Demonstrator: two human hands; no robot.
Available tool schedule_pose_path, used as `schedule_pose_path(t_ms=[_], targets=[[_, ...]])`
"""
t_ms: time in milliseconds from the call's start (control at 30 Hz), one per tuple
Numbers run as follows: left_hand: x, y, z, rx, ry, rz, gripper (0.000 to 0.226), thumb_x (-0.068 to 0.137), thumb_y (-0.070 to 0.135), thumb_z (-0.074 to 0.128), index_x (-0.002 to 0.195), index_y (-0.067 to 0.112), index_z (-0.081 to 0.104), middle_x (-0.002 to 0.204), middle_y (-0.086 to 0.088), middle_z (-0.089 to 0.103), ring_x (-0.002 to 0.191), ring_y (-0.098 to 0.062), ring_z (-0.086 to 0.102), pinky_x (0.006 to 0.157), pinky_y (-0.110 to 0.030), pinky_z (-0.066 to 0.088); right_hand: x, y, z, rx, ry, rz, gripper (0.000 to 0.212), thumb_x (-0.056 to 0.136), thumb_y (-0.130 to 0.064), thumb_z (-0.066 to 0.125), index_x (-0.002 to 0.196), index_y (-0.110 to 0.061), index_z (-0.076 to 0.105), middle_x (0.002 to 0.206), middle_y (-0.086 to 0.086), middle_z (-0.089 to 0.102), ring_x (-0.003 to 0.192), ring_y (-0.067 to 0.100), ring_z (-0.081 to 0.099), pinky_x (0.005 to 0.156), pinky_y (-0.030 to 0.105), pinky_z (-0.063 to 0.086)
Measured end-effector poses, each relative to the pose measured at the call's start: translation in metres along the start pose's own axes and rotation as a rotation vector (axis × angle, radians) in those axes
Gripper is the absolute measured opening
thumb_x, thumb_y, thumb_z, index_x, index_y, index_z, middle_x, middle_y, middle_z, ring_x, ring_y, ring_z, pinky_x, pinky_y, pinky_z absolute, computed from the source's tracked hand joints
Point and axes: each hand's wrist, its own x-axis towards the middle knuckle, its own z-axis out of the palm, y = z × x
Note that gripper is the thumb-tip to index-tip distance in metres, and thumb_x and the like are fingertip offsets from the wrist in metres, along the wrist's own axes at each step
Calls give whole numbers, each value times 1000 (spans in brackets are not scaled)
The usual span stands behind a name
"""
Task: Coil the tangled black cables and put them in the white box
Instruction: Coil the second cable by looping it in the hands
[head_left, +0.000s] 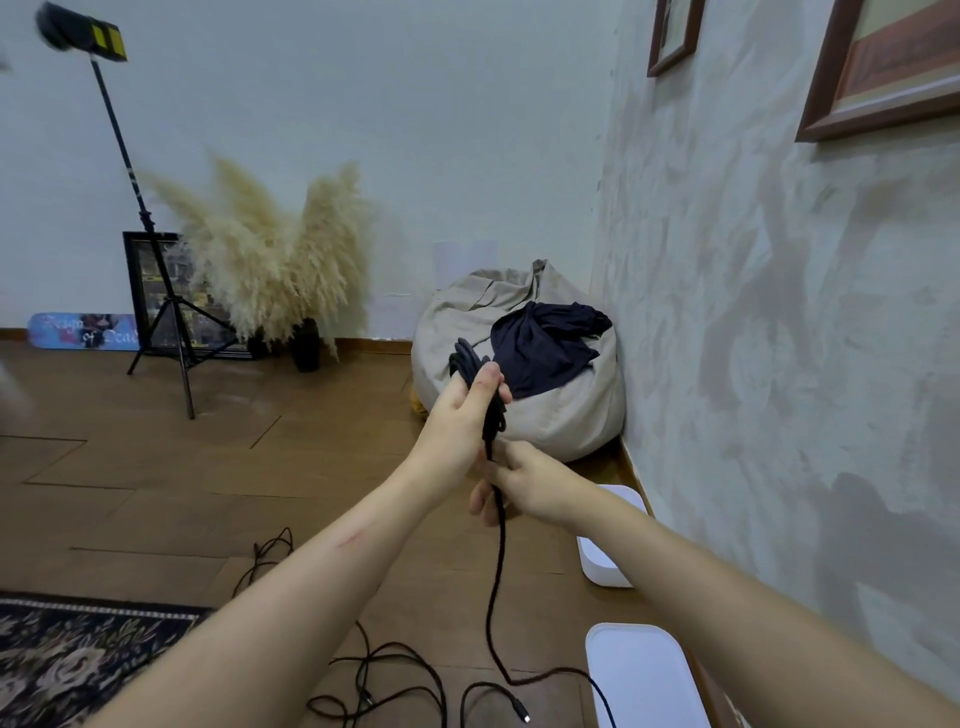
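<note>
The white box sits on the floor. Left of it sprawl loose black cables. Above it, the left hand grips the coil and the right hand pinches the tail. Best to feed even, untwisted loops.

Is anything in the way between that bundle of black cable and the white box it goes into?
Nothing visible blocks it. The left hand holds the coil above the floor; the white box sits by the wall, partly hidden behind the right forearm. The uncoiled tail runs through the right hand to the floor.
</note>
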Motion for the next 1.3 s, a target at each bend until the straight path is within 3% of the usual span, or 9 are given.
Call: schedule_pose_path(t_ms=[133, 367, 467, 567, 633, 767, 867, 967, 1300], targets=[[5, -9, -6, 69, 50, -26, 42, 86, 69, 50, 87, 28, 59, 89, 1, 59, 84, -12, 55, 88, -36, 43, -5, -10, -3, -109, -48, 18, 21, 107, -18, 44, 116, -3, 57, 93, 10, 75, 58, 17, 60, 59, 28, 55], [12, -27, -22, 264, 108, -113, 36, 106, 48, 46, 94, 17, 58, 94, 3, 60, 90, -12, 55, 80, -28, 41, -18, -20, -40, -196, -133, 167, 22, 102, -20, 58, 99, -1, 69, 82, 6, 76, 55, 10, 50, 53, 21, 48], [9, -31, -24, 302, 56, -147, 36, 107, 44, 46, 102, 10, 60, 91, 6, 60, 90, -11, 56, 75, -24, 40, -20, -25, -50, -562, -59, -8, 23, 102, -23, 56, 82, -21, 67, 71, -7, 72, 53, 1, 51, 56, 13, 39], [1, -33, -16, 370, -136, -165, 35, 108, 43, 44, 111, 12, 61, 99, 0, 65, 98, -15, 60, 82, -28, 41, -13, -26, -55, -851, 96, -183, 26, 101, -27, 55, 77, -32, 62, 74, -6, 70, 66, 5, 58, 65, 27, 42], [-5, -29, -8, 343, -247, -205, 45, 110, 45, 37, 122, 10, 63, 116, -9, 68, 112, -20, 62, 92, -25, 40, -11, -23, -61, -847, 169, -255, 16, 99, -29, 59, 91, -29, 72, 85, -6, 71, 80, 11, 62, 74, 33, 47], [-12, -18, 4, 127, -348, -344, 52, 110, 53, 24, 104, 19, 64, 96, -2, 65, 92, -16, 61, 92, -28, 47, -14, -17, -70, -705, 346, -348, 9, 86, -32, 77, 88, -25, 73, 79, -12, 68, 78, 6, 60, 70, 28, 45], [-13, -20, 3, 108, -441, -331, 54, 99, 67, 39, 102, 18, 61, 92, 2, 62, 84, -11, 58, 88, -29, 46, -18, -15, -73, -668, 390, -349, 16, 83, -32, 80, 84, -24, 67, 74, -18, 64, 75, 2, 59, 65, 21, 39], [-13, -23, -5, 287, -577, -194, 33, 101, 49, 57, 95, 17, 56, 89, 2, 55, 81, -8, 51, 80, -25, 40, -18, -19, -71, -653, 382, -317, 16, 82, -34, 81, 84, -27, 67, 76, -14, 64, 76, 3, 57, 64, 23, 40], [-17, -26, 0, 329, -468, -64, 23, 108, 37, 49, 94, 20, 53, 86, 6, 54, 74, 1, 50, 73, -13, 41, -15, -10, -76, -525, 332, -296, 6, 97, -29, 66, 98, -24, 69, 90, -10, 67, 80, 3, 58, 71, 23, 41]])
